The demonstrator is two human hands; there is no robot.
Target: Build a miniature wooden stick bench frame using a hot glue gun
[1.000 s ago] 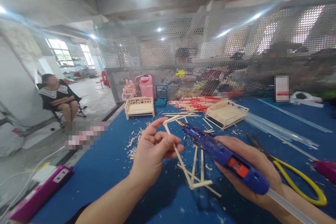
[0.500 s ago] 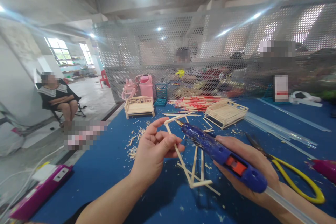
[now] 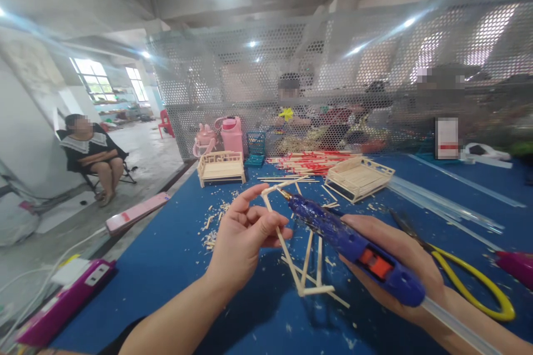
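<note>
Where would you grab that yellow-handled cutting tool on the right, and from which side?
Probably by the rounded end of its yellow handle, coming from the near right. The tool lies slanted on the blue table, its handle towards the wearer and its dark end pointing away. The right hand is nearest but grips the blue glue gun, so that would likely go down first.

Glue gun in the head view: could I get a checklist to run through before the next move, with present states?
1. Left hand holding the stick frame: ok, pinched by thumb and fingers.
2. Right hand around the glue gun: ok.
3. Glue stick in the gun: ok, its clear length sticks out behind.
4. Nozzle touching the frame: cannot tell; it is at the upper end.
5. Gun hot: cannot tell.
6. Table free of scraps: not ok, wood scraps are scattered there.
</note>
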